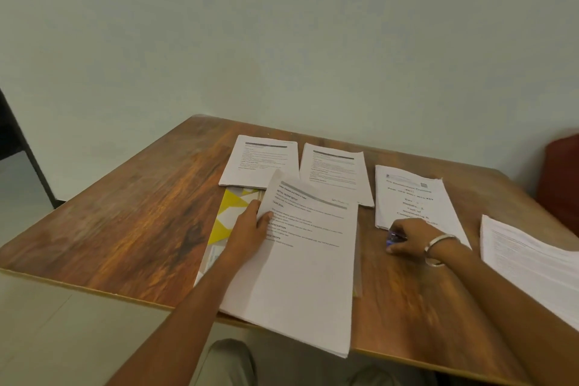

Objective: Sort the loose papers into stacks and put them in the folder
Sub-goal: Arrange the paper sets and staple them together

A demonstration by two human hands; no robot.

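While a white printed paper stack [300,260] overhangs the table's near edge, the left hand [250,232] pinches its curled left margin.

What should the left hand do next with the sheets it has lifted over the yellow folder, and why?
Probably lift that edge further and slide the stack off the folder. The left hand pinches the stack's left edge, and the stack covers most of the folder, so the folder cannot open yet. The right hand holds a pen.
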